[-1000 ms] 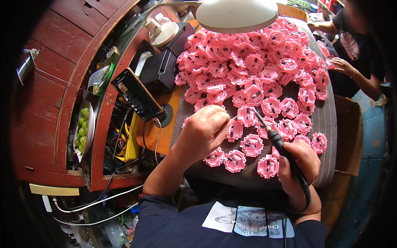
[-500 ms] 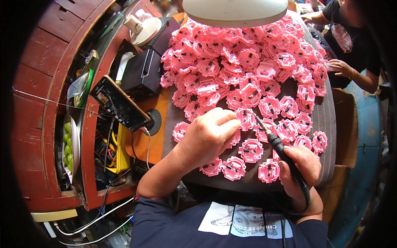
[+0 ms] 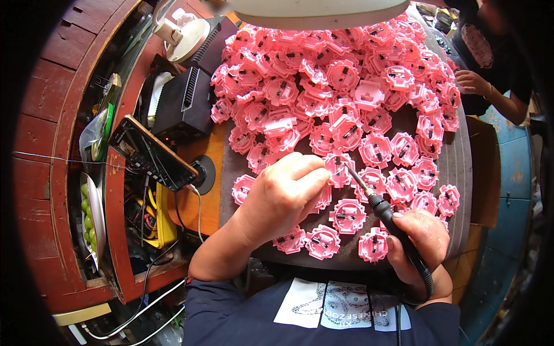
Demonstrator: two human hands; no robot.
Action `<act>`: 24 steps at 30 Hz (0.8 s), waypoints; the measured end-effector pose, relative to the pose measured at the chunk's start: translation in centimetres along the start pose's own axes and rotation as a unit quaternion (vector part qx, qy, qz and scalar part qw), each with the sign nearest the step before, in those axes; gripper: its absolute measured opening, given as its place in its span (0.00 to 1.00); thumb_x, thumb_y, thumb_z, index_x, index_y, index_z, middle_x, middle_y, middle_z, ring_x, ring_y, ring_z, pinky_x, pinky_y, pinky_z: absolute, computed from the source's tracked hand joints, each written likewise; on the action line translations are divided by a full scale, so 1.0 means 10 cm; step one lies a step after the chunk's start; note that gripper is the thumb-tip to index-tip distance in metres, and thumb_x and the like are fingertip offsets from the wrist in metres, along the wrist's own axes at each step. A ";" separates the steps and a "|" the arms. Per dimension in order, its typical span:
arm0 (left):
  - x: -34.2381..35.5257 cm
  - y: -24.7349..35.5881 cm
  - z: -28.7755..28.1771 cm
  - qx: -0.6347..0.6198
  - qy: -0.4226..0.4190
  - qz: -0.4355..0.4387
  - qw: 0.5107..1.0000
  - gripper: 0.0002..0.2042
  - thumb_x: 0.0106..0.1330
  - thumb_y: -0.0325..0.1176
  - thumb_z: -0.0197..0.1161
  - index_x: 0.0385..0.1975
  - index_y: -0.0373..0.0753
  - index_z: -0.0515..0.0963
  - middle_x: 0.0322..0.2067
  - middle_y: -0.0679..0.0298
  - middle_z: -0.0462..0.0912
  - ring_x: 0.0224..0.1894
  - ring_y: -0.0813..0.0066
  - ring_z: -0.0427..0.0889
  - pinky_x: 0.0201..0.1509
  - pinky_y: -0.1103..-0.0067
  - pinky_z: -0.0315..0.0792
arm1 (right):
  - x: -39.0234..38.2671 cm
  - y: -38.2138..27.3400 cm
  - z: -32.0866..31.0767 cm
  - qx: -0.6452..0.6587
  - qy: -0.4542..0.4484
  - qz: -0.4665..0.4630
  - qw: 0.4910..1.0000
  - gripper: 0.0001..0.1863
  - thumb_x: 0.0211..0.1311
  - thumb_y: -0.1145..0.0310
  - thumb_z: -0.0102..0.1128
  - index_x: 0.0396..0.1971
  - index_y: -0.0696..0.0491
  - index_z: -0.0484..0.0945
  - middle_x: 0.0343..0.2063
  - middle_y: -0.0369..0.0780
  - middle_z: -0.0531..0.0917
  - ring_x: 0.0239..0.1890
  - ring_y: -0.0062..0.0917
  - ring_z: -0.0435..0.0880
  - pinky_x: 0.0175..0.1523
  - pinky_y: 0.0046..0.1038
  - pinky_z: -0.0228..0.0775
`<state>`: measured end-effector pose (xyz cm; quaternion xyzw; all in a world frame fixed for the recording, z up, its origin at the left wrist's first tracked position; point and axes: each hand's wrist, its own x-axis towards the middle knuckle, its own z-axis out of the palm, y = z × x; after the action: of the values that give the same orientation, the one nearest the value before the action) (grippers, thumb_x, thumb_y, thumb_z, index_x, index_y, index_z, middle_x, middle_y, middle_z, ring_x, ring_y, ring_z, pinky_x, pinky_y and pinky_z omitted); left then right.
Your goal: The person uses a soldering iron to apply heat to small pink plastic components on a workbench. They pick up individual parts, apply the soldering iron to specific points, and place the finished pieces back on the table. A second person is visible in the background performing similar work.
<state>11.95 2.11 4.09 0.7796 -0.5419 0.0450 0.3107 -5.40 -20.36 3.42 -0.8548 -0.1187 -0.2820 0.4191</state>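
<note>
In my right hand [image 3: 421, 239] is a soldering iron [image 3: 395, 228] with a black handle, its metal tip slanting up and left. That tip reaches the right side of a round pink plastic housing [image 3: 337, 176] with small black parts inside. My left hand [image 3: 285, 187] is closed beside the same housing, fingertips pinched at its left edge. What the fingers hold, if anything, is hidden. Another pink housing [image 3: 348, 216] lies just below, between my hands. A further one [image 3: 373, 247] rests close to my right hand's thumb.
Many more pink housings [image 3: 340, 75] are heaped at the far side of the grey mat [image 3: 459, 202]. A white lamp head [image 3: 323, 14] hangs over them. To the left stand a phone [image 3: 153, 153] on a holder and a black box [image 3: 182, 106]. Another person's hand [image 3: 473, 82] is at far right.
The soldering iron's tip has moved left, closer over the housing by my left hand. My left hand keeps its pinch. The whole view has shifted slightly.
</note>
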 end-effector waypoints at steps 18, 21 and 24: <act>0.02 -0.01 0.06 -0.005 0.016 0.003 1.000 0.08 0.62 0.20 0.71 0.40 0.31 0.82 0.39 0.53 0.85 0.42 0.53 0.87 0.47 0.66 0.82 | -0.01 0.00 0.01 -0.022 0.005 -0.009 1.000 0.20 0.50 0.78 0.72 0.46 0.61 0.83 0.26 0.45 0.84 0.25 0.38 0.84 0.33 0.37 0.78; 0.02 -0.02 0.07 -0.007 0.016 -0.001 1.000 0.08 0.62 0.20 0.71 0.39 0.31 0.82 0.39 0.53 0.85 0.41 0.53 0.87 0.46 0.66 0.82 | 0.00 0.00 0.01 -0.023 0.005 -0.009 1.000 0.20 0.50 0.78 0.72 0.46 0.61 0.83 0.26 0.45 0.84 0.25 0.38 0.85 0.33 0.37 0.78; 0.02 -0.01 0.07 -0.011 0.013 -0.003 1.000 0.08 0.62 0.20 0.72 0.39 0.31 0.83 0.39 0.53 0.84 0.41 0.53 0.87 0.46 0.66 0.82 | -0.01 -0.01 0.02 -0.023 0.003 -0.005 1.000 0.20 0.50 0.78 0.72 0.46 0.60 0.83 0.27 0.45 0.84 0.25 0.38 0.85 0.34 0.37 0.79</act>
<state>12.00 1.61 3.59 0.7774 -0.5357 0.0485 0.3261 -5.42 -20.20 3.33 -0.8628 -0.1151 -0.2893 0.3982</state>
